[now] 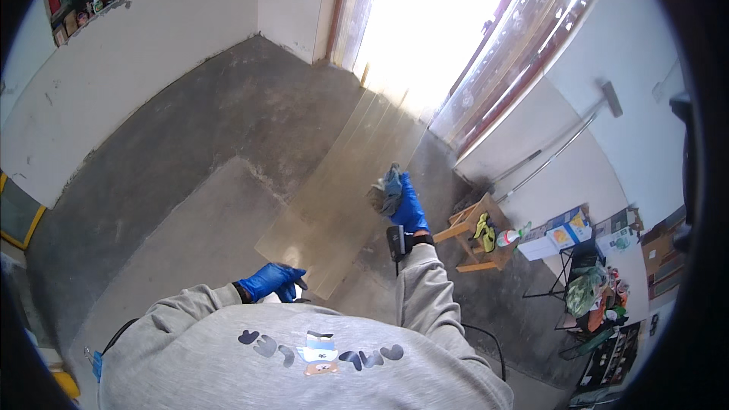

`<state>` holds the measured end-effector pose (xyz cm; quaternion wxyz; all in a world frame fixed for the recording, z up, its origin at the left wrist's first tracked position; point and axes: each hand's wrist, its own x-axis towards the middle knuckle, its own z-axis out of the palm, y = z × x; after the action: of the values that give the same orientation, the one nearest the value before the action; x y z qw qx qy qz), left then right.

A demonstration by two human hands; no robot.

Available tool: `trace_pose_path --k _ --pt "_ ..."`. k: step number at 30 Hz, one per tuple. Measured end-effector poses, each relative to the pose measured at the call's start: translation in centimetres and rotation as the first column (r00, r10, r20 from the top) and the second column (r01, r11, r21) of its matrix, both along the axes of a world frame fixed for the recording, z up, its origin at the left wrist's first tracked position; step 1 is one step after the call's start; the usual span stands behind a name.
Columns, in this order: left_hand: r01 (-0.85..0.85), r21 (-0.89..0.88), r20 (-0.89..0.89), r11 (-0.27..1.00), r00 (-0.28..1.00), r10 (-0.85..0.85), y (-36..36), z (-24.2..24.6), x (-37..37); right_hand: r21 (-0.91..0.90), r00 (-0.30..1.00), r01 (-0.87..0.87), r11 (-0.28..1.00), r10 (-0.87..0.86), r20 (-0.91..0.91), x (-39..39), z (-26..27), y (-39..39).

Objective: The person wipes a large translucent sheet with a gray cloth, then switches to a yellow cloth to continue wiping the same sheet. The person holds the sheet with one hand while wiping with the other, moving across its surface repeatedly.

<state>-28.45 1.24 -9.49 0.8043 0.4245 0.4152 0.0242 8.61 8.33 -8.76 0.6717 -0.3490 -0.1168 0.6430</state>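
My right hand (411, 205), in a blue glove, holds a crumpled grey-blue cloth (388, 191) over the right side of a long translucent plastic sheet (319, 228). The sheet stretches from the bright doorway towards me, with lengthwise lines showing in it. Close to my body, my left hand (273, 282), also blue-gloved, has its curled fingers at the sheet's near edge. Whether those fingers grip the sheet or something else, I cannot tell. Something white shows partly under my left hand. A black device is strapped to my right wrist.
Right of the sheet stands a wooden stool (484, 233) with yellow-black gloves (485, 232) and a plastic bottle (512, 234). Beyond it are cardboard boxes (561, 233) and a cluttered rack (595, 296). A long-handled squeegee (555, 154) leans on the wall. Plastic strips (484, 85) hang beside the doorway.
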Motion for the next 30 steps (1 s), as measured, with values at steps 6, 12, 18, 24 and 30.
trace_pose_path --k 6,12,18,24,30 --pt "-0.006 0.022 -0.072 1.0 0.997 0.008 0.3 -0.3 -0.1 -0.219 0.922 -0.181 0.959 0.243 0.302 -3.2 -1.0 -0.1" --pt "-0.017 0.098 -0.062 0.995 0.998 0.023 0.5 -0.8 1.1 -0.247 0.911 -0.208 0.946 0.279 0.304 -7.4 -2.7 -6.4" --pt "-0.024 0.059 0.003 0.998 1.0 0.024 0.6 -2.5 4.0 -0.355 0.885 -0.412 0.839 0.461 0.064 -9.8 -5.4 -13.6" --pt "-0.057 -0.122 0.07 0.991 0.995 0.066 0.9 -2.6 9.7 -0.226 0.959 -0.274 0.935 0.282 0.003 -8.9 -2.8 -17.1" --pt "0.039 -0.031 0.109 0.999 0.993 -0.036 0.4 -0.4 13.9 -0.28 0.99 -0.033 0.959 0.07 0.123 -8.0 0.8 -19.2"
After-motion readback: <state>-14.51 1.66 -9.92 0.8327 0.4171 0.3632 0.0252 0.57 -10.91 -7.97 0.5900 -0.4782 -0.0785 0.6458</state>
